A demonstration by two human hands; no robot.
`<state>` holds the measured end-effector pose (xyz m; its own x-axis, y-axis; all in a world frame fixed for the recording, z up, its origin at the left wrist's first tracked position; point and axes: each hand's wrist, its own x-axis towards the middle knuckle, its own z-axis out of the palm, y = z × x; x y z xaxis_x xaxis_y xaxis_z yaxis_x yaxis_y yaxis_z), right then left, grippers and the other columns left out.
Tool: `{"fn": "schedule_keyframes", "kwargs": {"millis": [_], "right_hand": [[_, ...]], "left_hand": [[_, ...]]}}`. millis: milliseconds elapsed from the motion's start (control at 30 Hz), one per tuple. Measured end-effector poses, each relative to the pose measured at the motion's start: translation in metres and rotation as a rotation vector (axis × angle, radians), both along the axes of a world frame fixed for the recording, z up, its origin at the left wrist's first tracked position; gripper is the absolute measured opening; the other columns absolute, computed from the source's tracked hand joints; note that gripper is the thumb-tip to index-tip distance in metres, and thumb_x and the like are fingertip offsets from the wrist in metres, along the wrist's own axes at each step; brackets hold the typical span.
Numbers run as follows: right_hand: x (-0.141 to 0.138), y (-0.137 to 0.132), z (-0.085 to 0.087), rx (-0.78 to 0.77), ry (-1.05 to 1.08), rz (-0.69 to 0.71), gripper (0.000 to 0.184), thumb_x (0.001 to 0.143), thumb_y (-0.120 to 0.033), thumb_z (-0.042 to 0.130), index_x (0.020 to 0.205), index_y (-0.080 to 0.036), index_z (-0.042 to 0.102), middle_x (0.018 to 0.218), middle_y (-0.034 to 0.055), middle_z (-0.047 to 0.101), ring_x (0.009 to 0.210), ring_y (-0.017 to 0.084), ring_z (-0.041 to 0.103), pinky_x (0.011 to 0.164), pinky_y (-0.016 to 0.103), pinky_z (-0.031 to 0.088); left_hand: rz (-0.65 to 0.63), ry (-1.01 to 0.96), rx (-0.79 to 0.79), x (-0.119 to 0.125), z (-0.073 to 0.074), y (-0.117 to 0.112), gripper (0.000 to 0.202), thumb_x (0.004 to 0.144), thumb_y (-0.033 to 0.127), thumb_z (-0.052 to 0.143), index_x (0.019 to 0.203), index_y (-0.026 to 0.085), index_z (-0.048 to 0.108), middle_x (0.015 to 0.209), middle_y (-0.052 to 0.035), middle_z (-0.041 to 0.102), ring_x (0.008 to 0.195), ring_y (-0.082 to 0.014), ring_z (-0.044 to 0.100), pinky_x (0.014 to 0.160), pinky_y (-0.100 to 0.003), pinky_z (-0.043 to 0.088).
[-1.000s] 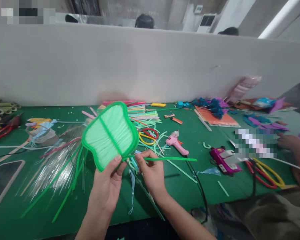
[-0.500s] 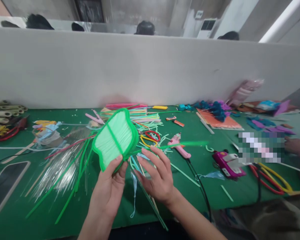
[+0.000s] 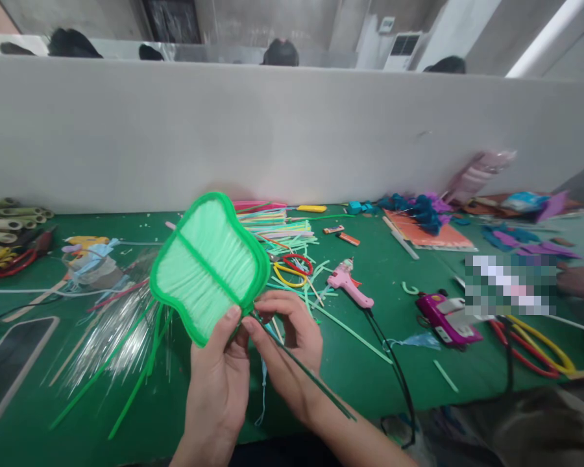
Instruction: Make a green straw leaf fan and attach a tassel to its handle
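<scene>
A light green leaf shape [image 3: 202, 256], edged and ribbed with bright green pipe cleaner, is held up at the middle of the head view. My left hand [image 3: 221, 370] grips its lower corner, thumb on the front face. My right hand [image 3: 292, 344] is closed at the same corner, its thumb and fingertips pinched around the stem end. Thin dark green stems [image 3: 316, 383] run from there down to the right, across my right wrist. Fingers partly hide the joint, so how the pieces are fastened cannot be made out.
Loose pipe cleaners [image 3: 126, 402] and clear plastic wrap lie at left by a phone [image 3: 14, 370]. Behind are more pipe cleaner bundles and scissors [image 3: 292, 269]. To the right lie a pink glue gun [image 3: 348, 283] with cord and a magenta power strip [image 3: 448, 318]. Another person's hand [image 3: 574, 285] is at far right.
The leaf shape has turned to face me more and shifted left. My right hand has moved in and closed at its base. The bright green strand stretching right no longer shows.
</scene>
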<state>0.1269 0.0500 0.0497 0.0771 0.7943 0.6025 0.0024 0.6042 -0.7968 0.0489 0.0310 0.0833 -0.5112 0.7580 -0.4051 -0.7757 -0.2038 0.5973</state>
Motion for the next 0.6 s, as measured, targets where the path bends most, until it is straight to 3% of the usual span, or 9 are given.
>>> {"fn": "schedule_keyframes", "kwargs": {"millis": [167, 333, 467, 600], "right_hand": [[-0.007, -0.004, 0.002, -0.153, 0.075, 0.004, 0.012, 0.082, -0.017, 0.077, 0.092, -0.022, 0.072, 0.099, 0.0052, 0.070, 0.096, 0.018, 0.068, 0.087, 0.033, 0.058], [-0.002, 0.001, 0.008, -0.129, 0.098, 0.065, 0.013, 0.081, -0.014, 0.076, 0.090, -0.022, 0.072, 0.096, 0.0032, 0.071, 0.092, 0.016, 0.068, 0.084, 0.029, 0.057], [0.011, 0.003, 0.015, -0.253, 0.019, 0.154, 0.015, 0.083, -0.020, 0.075, 0.097, -0.022, 0.071, 0.093, 0.0028, 0.075, 0.086, 0.016, 0.071, 0.080, 0.029, 0.058], [0.036, 0.012, 0.033, -0.102, -0.201, 0.203, 0.009, 0.083, -0.022, 0.074, 0.090, -0.019, 0.072, 0.080, 0.0010, 0.074, 0.068, 0.013, 0.068, 0.066, 0.024, 0.056]], "left_hand": [[0.002, -0.022, 0.015, 0.001, -0.006, -0.003, 0.027, 0.071, 0.003, 0.076, 0.094, 0.017, 0.075, 0.088, -0.0002, 0.078, 0.074, -0.0103, 0.072, 0.068, -0.014, 0.059], [-0.096, -0.127, -0.004, 0.001, -0.003, -0.003, 0.019, 0.075, 0.007, 0.072, 0.090, 0.016, 0.076, 0.088, -0.0040, 0.078, 0.079, -0.0140, 0.073, 0.074, -0.021, 0.061], [-0.186, -0.169, 0.006, 0.002, -0.005, -0.005, 0.014, 0.073, 0.012, 0.076, 0.086, 0.017, 0.077, 0.085, -0.0041, 0.078, 0.077, -0.0142, 0.073, 0.075, -0.022, 0.060], [-0.364, -0.182, 0.057, 0.010, -0.017, -0.015, 0.025, 0.077, 0.028, 0.080, 0.102, 0.021, 0.077, 0.107, -0.0072, 0.077, 0.102, -0.0210, 0.071, 0.086, -0.029, 0.058]]}}
